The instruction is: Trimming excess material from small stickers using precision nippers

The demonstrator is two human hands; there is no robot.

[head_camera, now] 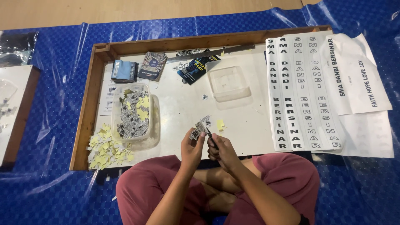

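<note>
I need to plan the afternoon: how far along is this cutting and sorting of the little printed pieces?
Done: the clear tub holds many small printed pieces, and a heap of yellow scraps lies beside it. In hand: the left hand pinches a small printed piece; the right hand grips a dark tool. Left: the long lettered sheets lie uncut.

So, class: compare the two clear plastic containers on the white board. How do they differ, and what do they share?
The left container is heaped with black-and-white and yellow paper cut-outs; the right container looks empty. The left container sits close to the person's left hand, beside a pile of yellow scraps; the right container lies farther up the board. Both are transparent, rectangular and lidless.
</note>
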